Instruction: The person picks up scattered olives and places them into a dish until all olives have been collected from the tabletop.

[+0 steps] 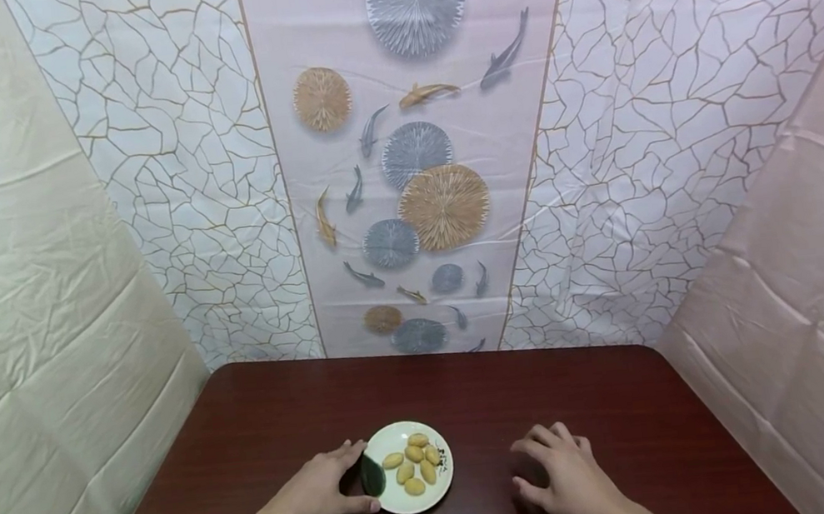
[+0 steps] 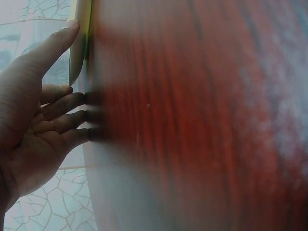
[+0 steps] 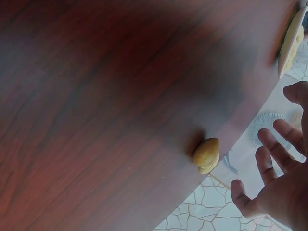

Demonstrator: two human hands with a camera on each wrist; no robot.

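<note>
My left hand (image 1: 319,489) holds the left edge of a small round white plate (image 1: 400,503), thumb and forefinger spread along its rim. The plate has a dark green patch on its left side and dark lettering on its right. On it lie several yellow oval pieces (image 1: 413,454), like small fruits; their exact kind is unclear. In the left wrist view, the thumb and forefinger touch the plate edge (image 2: 79,48). To the right, my right hand (image 1: 566,475) hovers with loosely bent, spread fingers. A yellow-brown oval piece (image 3: 207,155) lies on the table near it, apart from the fingers; the hand hides it in the head view.
Everything rests on a dark red-brown wooden table (image 1: 284,404) with rounded far corners. Behind it hangs a patterned cloth (image 1: 430,288) with fish and round motifs. Pale cloth walls (image 1: 50,328) close off both sides.
</note>
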